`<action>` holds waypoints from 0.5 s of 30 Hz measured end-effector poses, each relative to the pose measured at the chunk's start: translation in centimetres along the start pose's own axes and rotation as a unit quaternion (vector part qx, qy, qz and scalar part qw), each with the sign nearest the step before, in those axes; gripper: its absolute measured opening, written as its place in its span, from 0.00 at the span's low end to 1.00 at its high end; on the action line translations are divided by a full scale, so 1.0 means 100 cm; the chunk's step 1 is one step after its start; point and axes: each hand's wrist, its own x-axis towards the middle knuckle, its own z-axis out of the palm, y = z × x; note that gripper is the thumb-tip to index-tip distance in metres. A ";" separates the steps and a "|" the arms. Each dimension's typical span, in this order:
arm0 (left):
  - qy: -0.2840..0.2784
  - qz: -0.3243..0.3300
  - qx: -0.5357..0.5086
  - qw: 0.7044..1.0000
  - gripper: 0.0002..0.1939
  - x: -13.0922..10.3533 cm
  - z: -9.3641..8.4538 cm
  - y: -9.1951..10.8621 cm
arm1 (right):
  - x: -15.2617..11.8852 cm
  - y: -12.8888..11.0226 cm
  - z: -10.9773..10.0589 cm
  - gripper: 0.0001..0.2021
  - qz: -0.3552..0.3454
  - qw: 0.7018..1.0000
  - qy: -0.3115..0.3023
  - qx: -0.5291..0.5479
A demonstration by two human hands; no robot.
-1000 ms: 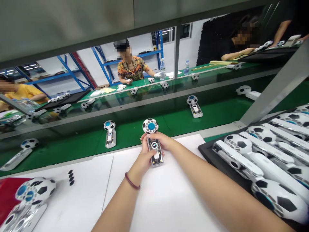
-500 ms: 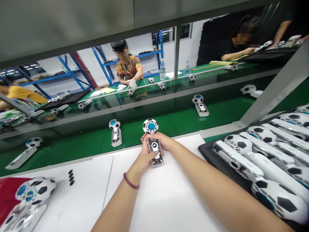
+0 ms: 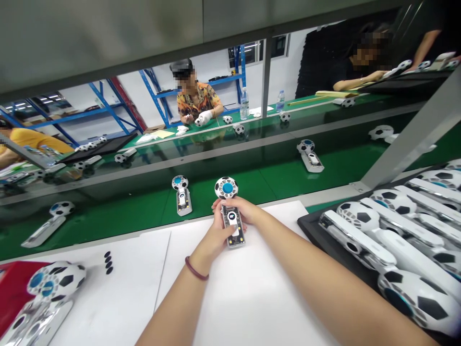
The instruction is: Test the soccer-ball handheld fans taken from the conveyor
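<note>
Both hands are around one soccer-ball handheld fan, upright with its ball head at the far end. Its see-through handle shows a circuit board and a lit round display. My left hand wraps the handle from the left, thumb pressed on the white strip below the display. My right hand grips the neck end from the right, fingers partly hidden behind the handle. Beneath is a white work sheet. On the green belt just beyond lies a similar fan.
A black tray of several fans stands at right. Left are a red bin, more fans and several black oval pieces. A metal post rises at right. A co-worker in white gloves sits across the belt.
The fans on the near belt have shifted right. The co-worker opposite has drawn a ball-headed piece closer with both hands. My hands keep the same hold on the fan.
</note>
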 end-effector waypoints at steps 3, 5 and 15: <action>-0.002 -0.002 -0.001 1.000 0.50 0.001 -0.001 0.000 | 0.000 0.000 0.001 0.12 0.001 1.000 0.004 0.005; -0.006 0.003 -0.002 1.000 0.49 0.001 -0.002 -0.001 | 0.000 0.000 0.001 0.12 0.002 1.000 0.006 0.009; -0.041 0.057 0.072 0.995 0.47 0.007 -0.015 -0.010 | -0.005 -0.009 0.011 0.16 -0.001 1.000 0.027 0.013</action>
